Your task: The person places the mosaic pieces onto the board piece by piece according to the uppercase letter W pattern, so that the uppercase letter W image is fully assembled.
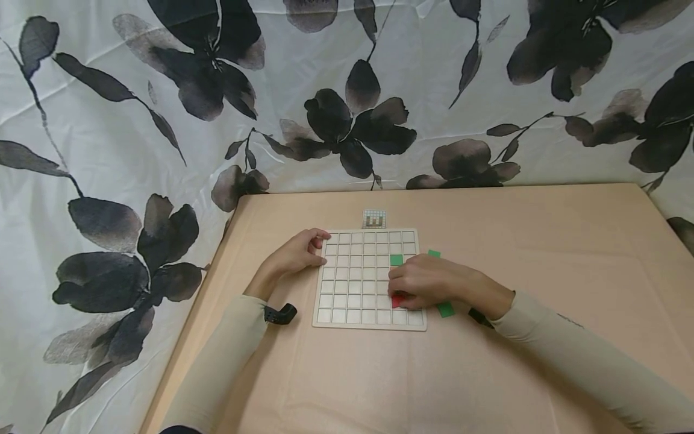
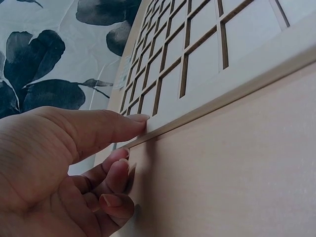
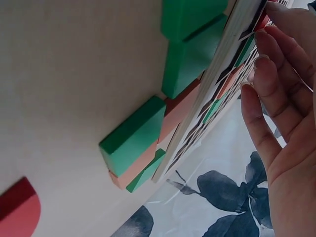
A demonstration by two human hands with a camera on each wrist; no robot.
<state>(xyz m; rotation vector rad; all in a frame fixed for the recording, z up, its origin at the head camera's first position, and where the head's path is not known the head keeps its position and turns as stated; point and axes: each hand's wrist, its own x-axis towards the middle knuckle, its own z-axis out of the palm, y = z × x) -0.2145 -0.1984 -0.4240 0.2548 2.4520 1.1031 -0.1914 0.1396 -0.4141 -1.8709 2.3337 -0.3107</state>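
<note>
A white grid board [image 1: 341, 283] with many square cells lies on the table. My left hand [image 1: 299, 252] holds the board's left edge near the far corner, the thumb [image 2: 129, 129] on its rim and the other fingers partly curled. My right hand [image 1: 425, 280] pinches a small red block [image 1: 397, 300] at a cell in the right part of the board. Just beyond it a green block [image 1: 396, 260] sits in a cell. In the right wrist view, green and orange-brown pieces show in the board beyond my fingers. My right hand hides several cells.
Beside the board's right edge lie several loose green blocks [image 3: 133, 136] and orange-brown ones [image 3: 180, 111]. A red piece with a curved side [image 3: 19, 207] lies farther out. A small card with a grid pattern [image 1: 374, 219] is behind the board. Floral cloth [image 1: 347, 72] hangs beyond the table.
</note>
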